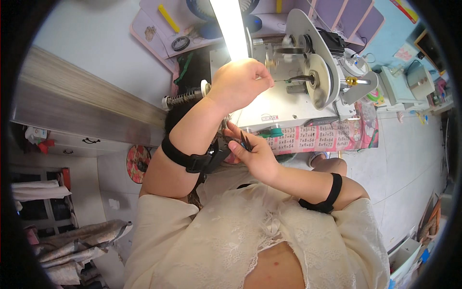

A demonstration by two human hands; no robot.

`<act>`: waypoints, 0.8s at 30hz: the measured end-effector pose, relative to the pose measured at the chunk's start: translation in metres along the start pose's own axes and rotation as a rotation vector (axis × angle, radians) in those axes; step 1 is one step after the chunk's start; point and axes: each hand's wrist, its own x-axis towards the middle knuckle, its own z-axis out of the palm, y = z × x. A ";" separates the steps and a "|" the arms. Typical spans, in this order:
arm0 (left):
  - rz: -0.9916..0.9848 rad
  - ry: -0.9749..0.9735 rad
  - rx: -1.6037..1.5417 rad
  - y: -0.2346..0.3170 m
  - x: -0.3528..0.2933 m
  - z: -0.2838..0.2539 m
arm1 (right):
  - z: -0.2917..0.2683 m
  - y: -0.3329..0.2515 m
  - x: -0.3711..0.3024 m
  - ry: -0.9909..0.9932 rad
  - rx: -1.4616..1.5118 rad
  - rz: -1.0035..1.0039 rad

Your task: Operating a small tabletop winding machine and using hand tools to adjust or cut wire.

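Left hand [239, 83] fingers pinch thin rod [284, 80] at white machine [308, 72].

Bright room. Lamp tube [231, 29] blown out to white glare, washing the left hand [239, 83]. Heavy fisheye bending, black vignette at rim; corners soft.

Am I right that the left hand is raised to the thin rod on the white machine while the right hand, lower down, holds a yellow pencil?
Not quite. The head view shows the left hand raised to the thin rod on the white machine, but the right hand, lower down, holds a small dark pointed tool, not a yellow pencil.
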 end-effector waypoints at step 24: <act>0.055 0.055 0.073 -0.004 -0.001 0.001 | 0.005 -0.003 -0.008 -0.034 -0.078 0.027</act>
